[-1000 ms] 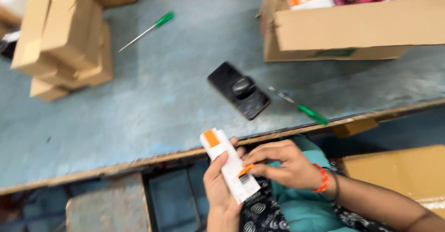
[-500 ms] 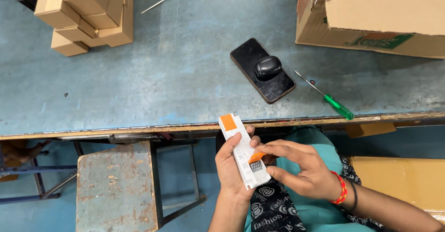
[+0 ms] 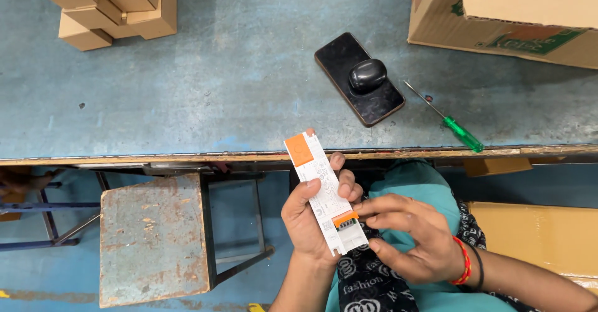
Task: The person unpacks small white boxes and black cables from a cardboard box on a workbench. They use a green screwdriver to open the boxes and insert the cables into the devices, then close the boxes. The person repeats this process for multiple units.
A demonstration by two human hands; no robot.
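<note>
Small cardboard boxes (image 3: pixel 112 6) are stacked far left on the table (image 3: pixel 187 87); the big carton (image 3: pixel 504 13) at right hides its contents. Bare tabletop lies between, ending at the near edge. Below that edge, my left hand (image 3: pixel 311 215) wraps the white and orange device (image 3: pixel 325 192); my right hand (image 3: pixel 411 240) fingertips pinch its lower end.

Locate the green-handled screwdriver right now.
In the head view, the green-handled screwdriver lies on the blue worktable near its front edge, right of the black phone, below the cardboard box.
</note>
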